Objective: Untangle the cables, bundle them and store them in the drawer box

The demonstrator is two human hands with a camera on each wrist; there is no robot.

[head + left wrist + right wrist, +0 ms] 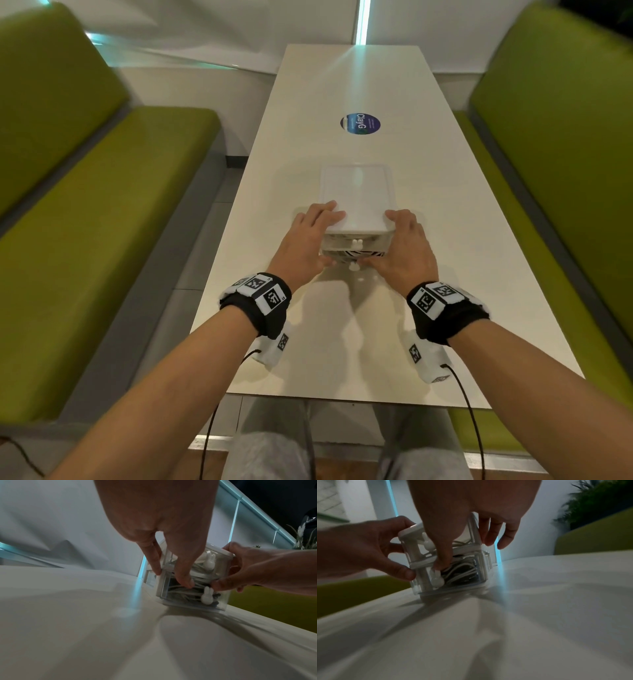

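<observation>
Count: one translucent white plastic drawer box [356, 195] with two stacked drawers, each bearing one white rabbit-shaped knob: upper [209, 561], lower [207, 596]. Two hands at the box: left [310, 240], right [404, 253]. One round blue sticker [360, 123] beyond the box. Two green upholstered seats [102, 212] flanking. Cable count inside indeterminate.

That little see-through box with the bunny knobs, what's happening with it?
A person is holding the small clear plastic two-drawer box with both hands on a long white table. The left hand and right hand grip its sides, thumbs pressing on the lower drawer's front. White and dark cables already lie inside the lower drawer, behind its white bunny-shaped knob. White cables seem to fill the upper drawer too. Both drawers look shut or nearly so.
</observation>
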